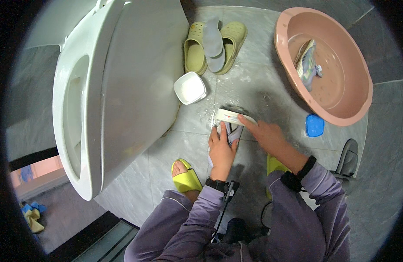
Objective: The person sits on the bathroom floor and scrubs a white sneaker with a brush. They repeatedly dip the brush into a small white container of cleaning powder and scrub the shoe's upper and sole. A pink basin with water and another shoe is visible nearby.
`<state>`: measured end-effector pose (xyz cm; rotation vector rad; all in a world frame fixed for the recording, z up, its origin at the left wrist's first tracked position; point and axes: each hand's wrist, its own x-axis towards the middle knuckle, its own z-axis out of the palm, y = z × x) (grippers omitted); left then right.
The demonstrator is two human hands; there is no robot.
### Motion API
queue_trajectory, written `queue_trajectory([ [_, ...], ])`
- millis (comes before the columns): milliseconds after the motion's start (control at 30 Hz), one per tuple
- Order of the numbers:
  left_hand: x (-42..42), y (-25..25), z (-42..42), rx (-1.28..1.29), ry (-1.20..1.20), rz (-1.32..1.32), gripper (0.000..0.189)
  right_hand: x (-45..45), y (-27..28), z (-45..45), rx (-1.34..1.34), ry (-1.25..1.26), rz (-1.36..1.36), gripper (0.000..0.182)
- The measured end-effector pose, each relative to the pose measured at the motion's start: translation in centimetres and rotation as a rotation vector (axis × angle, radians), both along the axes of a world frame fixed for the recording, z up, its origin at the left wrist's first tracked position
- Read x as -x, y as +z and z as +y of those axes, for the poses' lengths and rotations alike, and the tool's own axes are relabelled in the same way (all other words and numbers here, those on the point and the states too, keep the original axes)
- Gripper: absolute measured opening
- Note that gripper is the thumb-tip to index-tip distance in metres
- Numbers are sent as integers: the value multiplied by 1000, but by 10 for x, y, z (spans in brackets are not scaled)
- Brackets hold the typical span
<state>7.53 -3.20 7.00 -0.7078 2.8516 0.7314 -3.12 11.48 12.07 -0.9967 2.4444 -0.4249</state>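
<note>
My left hand [222, 154] grips a pale sneaker [235, 133] close to the wet tiled floor, its fingers over the upper. My right hand [266, 137] holds a white scrub brush [232, 117] across the front of that sneaker, index finger stretched along the brush's back. The brush hides part of the shoe, and its bristles are mostly out of sight. A second sneaker [308, 67] lies tilted in shallow water in a pink plastic basin [355, 108] at the upper right.
A small white tub [189, 87] holding something white stands by a white toilet [136, 82]. Two grey insoles [213, 41] lie on green clogs [195, 55]. Near the basin are a blue lid [315, 125] and a dark slipper [348, 157]. Yellow slides [187, 181] are on my feet.
</note>
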Motion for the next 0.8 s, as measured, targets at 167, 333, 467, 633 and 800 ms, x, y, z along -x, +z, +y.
queue_trajectory([
  [167, 1, -2, -8, 3, 0, -13, 78, -16, -9, 31, -92, 11, -30, 67],
  [333, 2, -11, -8, 38, -27, -15, 80, -18, 2, 29, -70, 28, -45, 68],
  [467, 3, -15, -8, 11, -29, -36, 82, -9, -6, 15, 21, 2, -42, 69],
  [633, 4, -11, -7, -36, -20, -25, 85, -10, -23, 42, -45, 0, -31, 67],
  [800, 3, -10, -7, -37, -13, -27, 87, -12, -10, 42, 104, 9, 15, 62],
])
